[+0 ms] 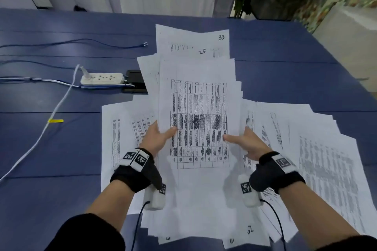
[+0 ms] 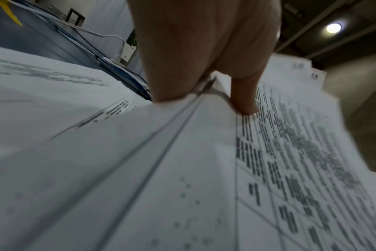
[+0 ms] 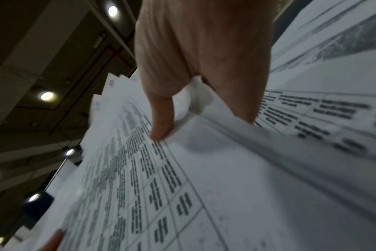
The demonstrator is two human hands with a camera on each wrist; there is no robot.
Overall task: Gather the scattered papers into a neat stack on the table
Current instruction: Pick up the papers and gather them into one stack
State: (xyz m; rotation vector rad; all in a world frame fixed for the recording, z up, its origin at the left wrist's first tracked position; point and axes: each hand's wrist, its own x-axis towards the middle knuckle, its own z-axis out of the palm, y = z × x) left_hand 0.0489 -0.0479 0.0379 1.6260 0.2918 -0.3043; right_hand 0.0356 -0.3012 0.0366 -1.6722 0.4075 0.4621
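Both hands, left [image 1: 158, 138] and right [image 1: 245, 142], pinch a ragged bundle [image 1: 196, 108] by its side edges between them, thumbs on top; loose papers [image 1: 318, 149] fanned either side remain ungathered.

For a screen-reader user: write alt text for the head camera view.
Two hands, left hand and right hand, grip a bundle of printed sheets by its sides above more papers spread on a blue table. A white power strip with cables lies at left.
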